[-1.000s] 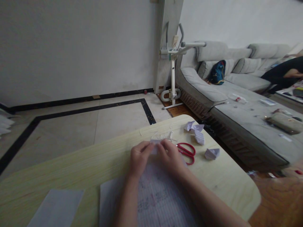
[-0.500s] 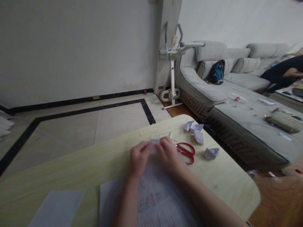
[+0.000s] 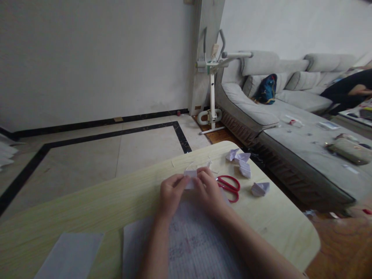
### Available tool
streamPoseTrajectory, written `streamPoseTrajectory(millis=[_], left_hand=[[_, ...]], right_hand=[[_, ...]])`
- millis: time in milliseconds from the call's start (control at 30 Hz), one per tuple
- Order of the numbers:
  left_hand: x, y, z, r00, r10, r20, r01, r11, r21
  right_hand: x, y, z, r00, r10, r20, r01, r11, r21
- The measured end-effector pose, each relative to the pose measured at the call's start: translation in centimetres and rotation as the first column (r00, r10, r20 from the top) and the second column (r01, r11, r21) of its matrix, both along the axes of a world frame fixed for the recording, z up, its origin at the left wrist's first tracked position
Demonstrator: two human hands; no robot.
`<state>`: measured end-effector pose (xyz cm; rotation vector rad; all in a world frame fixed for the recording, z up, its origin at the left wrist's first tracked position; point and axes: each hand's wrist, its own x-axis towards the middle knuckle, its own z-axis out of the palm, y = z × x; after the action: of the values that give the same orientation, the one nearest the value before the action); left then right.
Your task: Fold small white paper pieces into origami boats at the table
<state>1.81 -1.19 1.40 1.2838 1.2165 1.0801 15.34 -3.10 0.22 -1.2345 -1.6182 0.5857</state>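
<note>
Between my two hands is a small folded piece of white paper [image 3: 190, 174]. My left hand [image 3: 171, 192] pinches its left side with thumb and fingers, and my right hand [image 3: 207, 188] grips its right side. Beneath my forearms lies a lined sheet with writing [image 3: 197, 244]. Just right of my right hand are scissors with red handles [image 3: 229, 188]; their blades are mostly hidden behind the hand. Thin white paper strips [image 3: 209, 162] lie beyond my fingers. Several small folded paper pieces [image 3: 244, 168] rest toward the table's right end.
The pale wooden table [image 3: 122, 197] has a rounded right corner. Another white sheet [image 3: 71, 254] lies at its front left. Beyond stand a white exercise machine [image 3: 212, 93] and a grey sofa [image 3: 299, 143] holding a blue bag [image 3: 266, 89]. A person in dark clothes [image 3: 348, 87] leans in at far right.
The fingers of my right hand have shifted slightly right, so more of the small folded paper shows between my hands. The scissors and folded pieces stay where they were.
</note>
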Motion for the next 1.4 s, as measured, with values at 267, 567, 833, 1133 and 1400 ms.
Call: streamPoseTrajectory(millis=[267, 567, 833, 1133, 1400], left_hand=[[-0.04, 0.12, -0.67, 0.994, 0.096, -0.043, -0.095, 0.995, 0.033], [0.05, 0.15, -0.67, 0.993, 0.11, -0.048, -0.107, 0.993, 0.054], [0.3, 0.24, -0.66, 0.987, 0.157, -0.04, -0.155, 0.987, 0.048], [0.1, 0.27, -0.92, 0.983, 0.185, -0.012, -0.185, 0.982, 0.041], [0.15, 0.16, -0.59, 0.989, 0.145, -0.032, -0.144, 0.989, 0.026]], right_hand=[[-0.04, 0.21, -0.42, 0.995, 0.01, 0.099, -0.005, 0.999, -0.05], [0.16, 0.0, -0.18, 0.994, 0.058, 0.094, -0.055, 0.998, -0.043], [0.07, -0.14, -0.04, 0.988, 0.052, 0.143, -0.04, 0.996, -0.083], [-0.04, -0.13, 0.34, 0.988, 0.069, 0.137, -0.061, 0.996, -0.067], [-0.26, -0.09, 0.43, 1.0, -0.002, -0.017, 0.002, 1.0, 0.011]])
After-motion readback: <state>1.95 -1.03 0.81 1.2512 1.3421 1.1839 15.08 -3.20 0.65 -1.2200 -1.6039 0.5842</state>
